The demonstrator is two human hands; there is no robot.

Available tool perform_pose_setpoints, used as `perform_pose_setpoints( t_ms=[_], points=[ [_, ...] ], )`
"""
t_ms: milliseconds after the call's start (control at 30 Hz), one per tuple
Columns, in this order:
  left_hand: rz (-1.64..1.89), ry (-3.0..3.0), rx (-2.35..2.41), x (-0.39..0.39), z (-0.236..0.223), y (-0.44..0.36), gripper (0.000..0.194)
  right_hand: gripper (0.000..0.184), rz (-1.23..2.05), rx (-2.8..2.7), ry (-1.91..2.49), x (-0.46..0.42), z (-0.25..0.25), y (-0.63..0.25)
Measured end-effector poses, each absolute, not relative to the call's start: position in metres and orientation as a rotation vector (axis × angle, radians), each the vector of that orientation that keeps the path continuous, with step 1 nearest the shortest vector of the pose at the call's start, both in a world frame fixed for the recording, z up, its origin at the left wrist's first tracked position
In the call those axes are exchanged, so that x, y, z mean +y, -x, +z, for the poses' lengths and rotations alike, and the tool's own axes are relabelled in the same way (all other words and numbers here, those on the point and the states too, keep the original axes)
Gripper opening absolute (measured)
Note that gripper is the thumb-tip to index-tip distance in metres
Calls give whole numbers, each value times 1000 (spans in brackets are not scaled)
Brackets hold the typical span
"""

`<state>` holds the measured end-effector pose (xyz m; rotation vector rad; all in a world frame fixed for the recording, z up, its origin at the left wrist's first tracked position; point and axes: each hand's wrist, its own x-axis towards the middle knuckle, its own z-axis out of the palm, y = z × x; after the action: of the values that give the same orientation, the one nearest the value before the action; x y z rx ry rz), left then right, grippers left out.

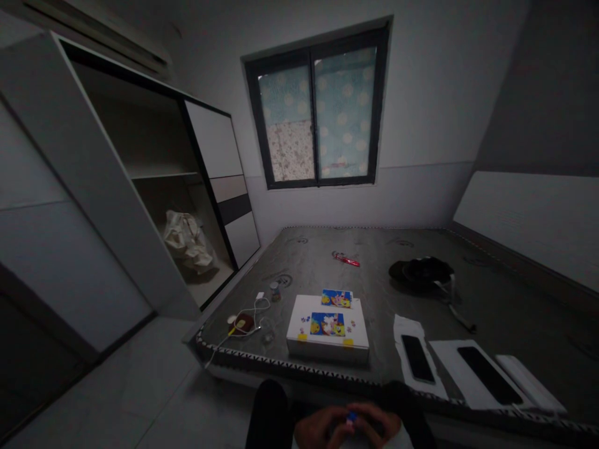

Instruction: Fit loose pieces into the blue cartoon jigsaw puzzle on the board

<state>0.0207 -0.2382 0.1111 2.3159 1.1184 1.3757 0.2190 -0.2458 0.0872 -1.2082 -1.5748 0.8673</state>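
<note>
Low in the view, my left hand (318, 426) and my right hand (375, 421) meet above my lap. Their fingertips close together on a small blue and pink puzzle piece (351, 416); its outline is partly covered by the fingers. Beyond my knees, a white box (299, 318) lies on the mattress. A partly assembled cartoon jigsaw puzzle (327, 324) rests on the box, with several loose pieces (353, 324) on either side. Behind it lies a card with a similar cartoon picture (337, 298).
Left of the box are a white cable (256, 307), a brown pouch (242, 324) and a small jar (275, 290). Two phones (418, 358) (489, 375) lie on white sheets at the right. A dark cap (423, 273) and a red-wrapped item (347, 260) sit farther back on the mattress (318, 249).
</note>
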Motion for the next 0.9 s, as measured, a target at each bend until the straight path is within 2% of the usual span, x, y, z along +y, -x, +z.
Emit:
perform_pose_setpoints(
  t_ms=[167, 333, 500, 900],
  points=[
    [1442, -2045, 1317, -244, 110, -31, 55, 45, 758, -1724, 1167, -247, 78, -225],
    [1379, -1910, 1313, -252, 115, -33, 53, 52, 599, -1605, 1225, -260, 89, -211],
    [1362, -1884, 1302, -259, 127, -31, 46, 51, 463, -1557, 1250, -273, 104, -195],
    [1421, -1904, 1284, -270, 133, -34, 51, 56, 404, -1565, 1298, -282, 108, -199]
  ],
)
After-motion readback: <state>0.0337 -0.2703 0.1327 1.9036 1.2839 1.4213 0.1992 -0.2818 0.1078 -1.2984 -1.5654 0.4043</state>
